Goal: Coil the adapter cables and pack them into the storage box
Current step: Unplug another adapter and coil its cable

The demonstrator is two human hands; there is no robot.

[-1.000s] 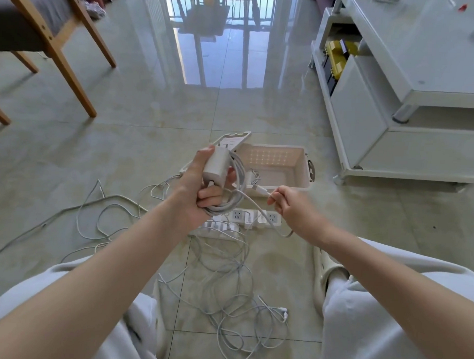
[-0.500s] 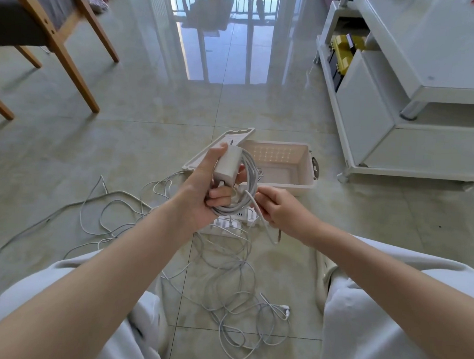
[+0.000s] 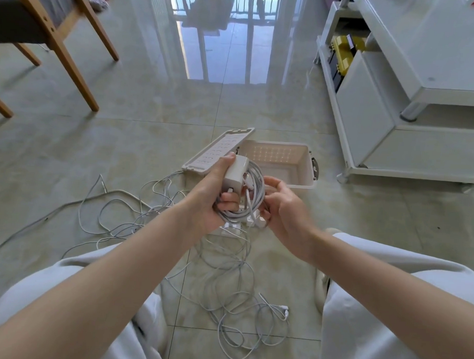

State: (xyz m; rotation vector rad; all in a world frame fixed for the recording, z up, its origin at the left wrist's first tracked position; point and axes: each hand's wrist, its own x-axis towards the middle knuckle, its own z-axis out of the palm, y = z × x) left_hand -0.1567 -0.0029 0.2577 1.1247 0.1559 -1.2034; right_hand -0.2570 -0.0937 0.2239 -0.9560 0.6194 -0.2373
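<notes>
Loose cables (image 3: pixel 226 294): a messy pile of thin white wires lies on the floor between the knees, at 6 o'clock from the hands. More wires trail off toward 9 o'clock. These are not coiled yet.

Left hand (image 3: pixel 212 198): it is closed around the white adapter (image 3: pixel 235 173) and the loops of its cable (image 3: pixel 253 192). The thumb lies along the adapter's side and the fingers curl under the loops.

Right hand (image 3: pixel 282 206): it sits just beside the coil at 3 o'clock, fingers bent around the last bit of cable. I cannot tell how tight the pinch is.

Step now: I think this is the end of winding one cable, tucking in the tail.

How to do it well: keep the left hand squeezed so the loops do not spring open. Push the tail through the ring, or wrap it round once. Keep the loops the same size and do not bend the wire hard near the plug.

Power strip (image 3: pixel 241 222): a white one lies on the floor right under the hands, mostly hidden.

Storage box (image 3: pixel 307 165): it sits open on the floor at 12 o'clock, just past the hands. It looks empty.

Lid (image 3: pixel 218 150): it leans off the box's left side, at 11 o'clock.

Next move: lower the coil into the box flat, then let go slowly.
</notes>
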